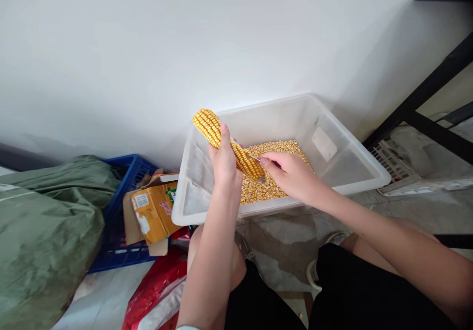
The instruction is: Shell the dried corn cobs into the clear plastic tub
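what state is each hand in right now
Left hand: closed, holding the corn cob.
Right hand: closed, holding a thin tool.

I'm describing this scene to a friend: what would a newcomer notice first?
The yellow corn cob stands out first, near the middle, held in the left hand over a whitish tub. The right hand holds a thin tool against it. Next come loose kernels inside the tub and a blue crate to its left.
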Demonstrator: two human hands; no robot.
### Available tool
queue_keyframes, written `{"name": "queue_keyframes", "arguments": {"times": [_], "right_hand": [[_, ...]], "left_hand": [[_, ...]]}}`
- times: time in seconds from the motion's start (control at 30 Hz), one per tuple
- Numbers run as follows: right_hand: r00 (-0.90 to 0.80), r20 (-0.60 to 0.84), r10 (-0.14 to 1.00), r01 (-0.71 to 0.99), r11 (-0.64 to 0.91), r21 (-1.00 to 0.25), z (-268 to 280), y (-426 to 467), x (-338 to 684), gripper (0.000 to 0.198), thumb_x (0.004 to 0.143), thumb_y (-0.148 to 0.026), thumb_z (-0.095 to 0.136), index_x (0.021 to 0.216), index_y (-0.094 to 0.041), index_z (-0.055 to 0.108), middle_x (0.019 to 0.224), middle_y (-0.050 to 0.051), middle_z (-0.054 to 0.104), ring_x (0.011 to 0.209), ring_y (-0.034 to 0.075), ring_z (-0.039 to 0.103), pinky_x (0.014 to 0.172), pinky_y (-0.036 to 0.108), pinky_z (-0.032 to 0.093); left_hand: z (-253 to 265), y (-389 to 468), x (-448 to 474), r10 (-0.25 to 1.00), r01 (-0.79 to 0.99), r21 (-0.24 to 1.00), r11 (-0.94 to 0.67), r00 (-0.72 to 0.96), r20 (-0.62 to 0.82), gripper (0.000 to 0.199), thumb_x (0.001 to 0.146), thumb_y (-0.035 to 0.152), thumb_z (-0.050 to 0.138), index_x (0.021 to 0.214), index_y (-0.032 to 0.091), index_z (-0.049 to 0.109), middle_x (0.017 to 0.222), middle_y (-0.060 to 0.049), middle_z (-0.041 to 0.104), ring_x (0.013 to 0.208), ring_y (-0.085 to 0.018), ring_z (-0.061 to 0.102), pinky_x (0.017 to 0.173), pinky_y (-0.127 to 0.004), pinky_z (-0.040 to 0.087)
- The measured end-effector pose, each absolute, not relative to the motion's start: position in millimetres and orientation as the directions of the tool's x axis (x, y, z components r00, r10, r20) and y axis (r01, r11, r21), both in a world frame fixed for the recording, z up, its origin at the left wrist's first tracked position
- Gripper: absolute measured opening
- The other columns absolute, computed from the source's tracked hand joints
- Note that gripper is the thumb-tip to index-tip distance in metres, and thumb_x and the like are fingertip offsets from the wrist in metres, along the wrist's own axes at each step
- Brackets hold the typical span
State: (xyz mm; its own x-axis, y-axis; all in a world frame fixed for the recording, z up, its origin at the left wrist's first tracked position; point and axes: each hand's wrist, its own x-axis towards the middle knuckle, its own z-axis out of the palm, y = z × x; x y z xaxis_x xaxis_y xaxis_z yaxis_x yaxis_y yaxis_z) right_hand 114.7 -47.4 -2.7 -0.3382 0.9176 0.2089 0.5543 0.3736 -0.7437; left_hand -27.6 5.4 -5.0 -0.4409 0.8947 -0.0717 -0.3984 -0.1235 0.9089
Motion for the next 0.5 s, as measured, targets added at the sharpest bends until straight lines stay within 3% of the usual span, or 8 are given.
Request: {"name": "queue_keyframes", "arguments": {"times": [0.13, 0.33, 0.43, 0.5], "right_hand": [[-0.376, 0.232, 0.897, 0.577, 0.422, -0.699, -3.1, -44.2, 115.9, 0.033, 0.099, -0.03, 0.041, 0.079, -0.018, 0.064, 0.062, -0.003, 0.053, 0.055, 0.01, 0.041, 0.058, 0.028, 0.026], [-0.399, 0.145, 0.905, 0.687, 0.4, -0.607, 20.1, -47.4, 123.1, 0.034, 0.098, -0.029, 0.043, 0.071, -0.019, 0.062, 0.053, -0.004, 0.046, 0.048, 0.01, 0.035, 0.054, 0.03, 0.022], [-0.35, 0.186, 0.918, 0.754, 0.394, -0.526, 22.8, -56.1, 116.5, 0.034, 0.098, -0.027, 0.04, 0.071, -0.019, 0.059, 0.057, -0.001, 0.053, 0.052, 0.011, 0.041, 0.056, 0.031, 0.023], [-0.322, 0.225, 0.919, 0.774, 0.393, -0.497, 18.8, -61.5, 108.7, 0.031, 0.099, -0.024, 0.037, 0.084, -0.018, 0.063, 0.068, 0.003, 0.062, 0.058, 0.014, 0.049, 0.058, 0.031, 0.026]], "left_hand": [[-5.2, 6.1, -31.6, 0.899, -0.417, 0.906, -0.07, -0.421, -0.124, 0.048, 0.072, 0.061, 0.073, 0.091, 0.022, 0.052, 0.069, 0.001, 0.054, 0.056, -0.012, 0.056, 0.053, -0.027, 0.044], [-4.6, 1.0, -24.7, 0.934, -0.359, 0.928, -0.104, -0.355, -0.033, 0.048, 0.07, 0.057, 0.077, 0.095, 0.022, 0.055, 0.072, 0.0, 0.057, 0.059, -0.013, 0.059, 0.053, -0.027, 0.044], [-4.6, 0.5, -20.0, 0.923, -0.317, 0.936, -0.155, -0.384, 0.023, 0.049, 0.067, 0.052, 0.08, 0.094, 0.022, 0.053, 0.073, 0.002, 0.056, 0.058, -0.011, 0.057, 0.053, -0.026, 0.045], [-4.7, 1.4, -18.6, 0.902, -0.308, 0.935, -0.178, -0.43, 0.029, 0.049, 0.067, 0.049, 0.081, 0.094, 0.022, 0.051, 0.073, 0.003, 0.055, 0.057, -0.01, 0.056, 0.053, -0.024, 0.045]]}}
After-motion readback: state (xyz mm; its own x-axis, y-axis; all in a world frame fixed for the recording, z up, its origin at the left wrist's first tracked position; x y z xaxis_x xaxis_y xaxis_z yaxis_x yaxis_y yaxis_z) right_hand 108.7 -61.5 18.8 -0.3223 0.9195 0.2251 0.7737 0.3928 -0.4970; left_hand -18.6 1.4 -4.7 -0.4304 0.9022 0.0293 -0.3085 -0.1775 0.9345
